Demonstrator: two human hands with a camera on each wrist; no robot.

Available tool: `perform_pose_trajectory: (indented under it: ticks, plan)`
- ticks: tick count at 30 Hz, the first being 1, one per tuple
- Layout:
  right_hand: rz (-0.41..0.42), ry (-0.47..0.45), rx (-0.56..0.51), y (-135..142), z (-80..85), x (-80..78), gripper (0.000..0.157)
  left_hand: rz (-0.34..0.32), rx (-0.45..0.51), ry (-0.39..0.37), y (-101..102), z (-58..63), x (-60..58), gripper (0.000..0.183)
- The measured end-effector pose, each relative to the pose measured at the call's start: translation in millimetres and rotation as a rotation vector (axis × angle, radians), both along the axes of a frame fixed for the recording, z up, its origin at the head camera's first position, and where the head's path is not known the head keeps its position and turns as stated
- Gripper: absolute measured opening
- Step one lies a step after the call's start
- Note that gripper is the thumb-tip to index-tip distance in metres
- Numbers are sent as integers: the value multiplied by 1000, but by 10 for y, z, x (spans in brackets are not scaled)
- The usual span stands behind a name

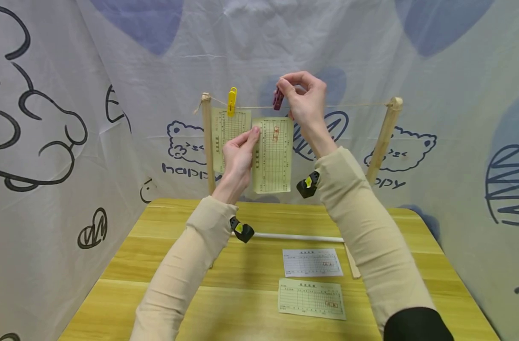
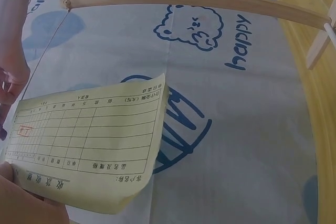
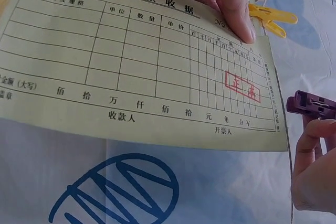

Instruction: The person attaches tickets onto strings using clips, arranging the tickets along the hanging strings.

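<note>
A yellow receipt slip (image 1: 271,161) hangs upright just under the string (image 1: 349,105), its left edge pinched between the thumb and fingers of my left hand (image 1: 241,151). In the right wrist view the slip (image 3: 131,61) shows a printed grid and a red stamp. My right hand (image 1: 308,97) pinches a dark red clothespin (image 1: 278,98) at the string, above the slip's top edge. To the left, a yellow clothespin (image 1: 231,102) clips another yellow receipt slip (image 1: 219,142) to the string; my left hand partly covers that slip.
Two wooden posts, left (image 1: 209,142) and right (image 1: 385,139), hold the string. A white rod (image 1: 298,237) runs low between them. On the wooden table (image 1: 165,227) lie a white receipt slip (image 1: 312,263) and a yellow one (image 1: 311,298). A printed cloth (image 1: 259,47) hangs behind.
</note>
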State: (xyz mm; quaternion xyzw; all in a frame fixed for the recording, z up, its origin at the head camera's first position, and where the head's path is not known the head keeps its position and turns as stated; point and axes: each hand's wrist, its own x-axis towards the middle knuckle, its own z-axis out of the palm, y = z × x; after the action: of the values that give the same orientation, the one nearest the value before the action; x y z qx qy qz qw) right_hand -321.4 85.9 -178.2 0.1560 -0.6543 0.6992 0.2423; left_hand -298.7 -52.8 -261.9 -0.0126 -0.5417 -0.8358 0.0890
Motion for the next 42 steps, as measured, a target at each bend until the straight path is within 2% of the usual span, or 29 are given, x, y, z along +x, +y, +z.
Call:
perform_pose_trajectory:
  ticks: [10,17,42]
  plan:
    - [-38,2,52,-55,8,-6,17,4,-13,-7,5,19,-4,29]
    - [-65,-24,82,-74,1,-5,11,21,-17,-4,11,24,-19,29]
    - [-147,8,202,-119,-36,-27,15,36,-14,-18,31,24,-34,28]
